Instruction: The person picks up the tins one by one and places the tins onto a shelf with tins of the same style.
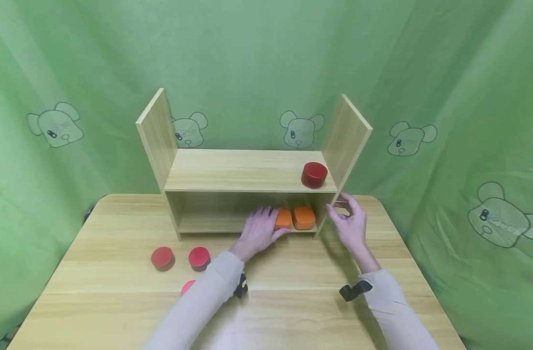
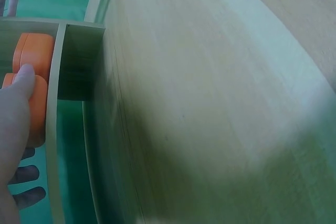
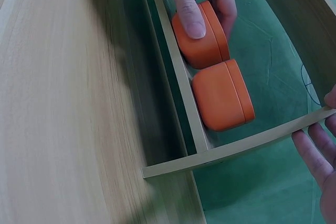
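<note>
A pale wooden shelf unit (image 1: 244,189) with two levels stands on the table. On its lower level, two orange rounded-square boxes with a seam around them sit side by side. My left hand (image 1: 259,228) grips the left orange box (image 3: 199,40), thumb on its front face and fingers at its far side. The right orange box (image 1: 304,218) is close beside it, near the right side panel (image 3: 252,141). At that panel, my right hand (image 1: 350,221) holds the edge between thumb and fingers, with most fingers on the outer side.
A dark red round box (image 1: 314,175) sits at the right end of the upper level. Two red round boxes, one left (image 1: 163,258) and one right (image 1: 199,258), lie on the table (image 1: 293,301). A pinkish-red one (image 1: 187,287) is partly hidden by the left sleeve. Green curtains surround the table.
</note>
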Motion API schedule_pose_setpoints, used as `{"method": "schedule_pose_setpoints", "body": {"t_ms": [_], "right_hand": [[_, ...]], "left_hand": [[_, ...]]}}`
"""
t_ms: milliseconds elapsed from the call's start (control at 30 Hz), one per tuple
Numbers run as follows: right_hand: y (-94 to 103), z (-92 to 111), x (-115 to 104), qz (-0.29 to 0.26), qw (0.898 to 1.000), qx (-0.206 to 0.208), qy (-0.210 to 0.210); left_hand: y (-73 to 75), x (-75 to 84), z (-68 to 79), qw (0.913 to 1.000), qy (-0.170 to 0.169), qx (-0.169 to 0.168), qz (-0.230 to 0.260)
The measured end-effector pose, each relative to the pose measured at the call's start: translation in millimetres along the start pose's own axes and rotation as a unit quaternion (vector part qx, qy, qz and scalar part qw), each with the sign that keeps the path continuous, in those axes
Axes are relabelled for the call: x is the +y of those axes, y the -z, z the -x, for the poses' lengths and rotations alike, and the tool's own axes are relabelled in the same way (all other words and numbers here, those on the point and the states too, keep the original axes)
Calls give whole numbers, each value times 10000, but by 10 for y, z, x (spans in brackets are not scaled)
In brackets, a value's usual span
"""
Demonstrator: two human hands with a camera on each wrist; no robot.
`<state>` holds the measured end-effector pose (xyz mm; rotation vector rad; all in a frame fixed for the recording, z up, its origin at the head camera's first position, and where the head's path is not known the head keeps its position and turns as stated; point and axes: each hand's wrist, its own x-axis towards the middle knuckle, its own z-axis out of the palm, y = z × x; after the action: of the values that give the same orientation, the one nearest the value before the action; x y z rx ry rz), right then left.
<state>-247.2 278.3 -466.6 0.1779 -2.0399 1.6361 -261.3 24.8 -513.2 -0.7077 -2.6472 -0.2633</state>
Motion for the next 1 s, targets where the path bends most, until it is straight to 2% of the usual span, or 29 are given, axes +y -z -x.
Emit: {"method": "schedule_pose_setpoints", "body": {"t_ms": [300,667,1000], "right_hand": [[0,6,-5,8,10000,8,23],[-1,-12,11,-27,10000,-9,75],[3,0,-8,31,10000,-16,9]], "left_hand": [[-14,-7,-16,9999,29,-104,6],[50,-6,-7,9973,308,-523,409],[177,-40,46,9982,166,-487,303]]}}
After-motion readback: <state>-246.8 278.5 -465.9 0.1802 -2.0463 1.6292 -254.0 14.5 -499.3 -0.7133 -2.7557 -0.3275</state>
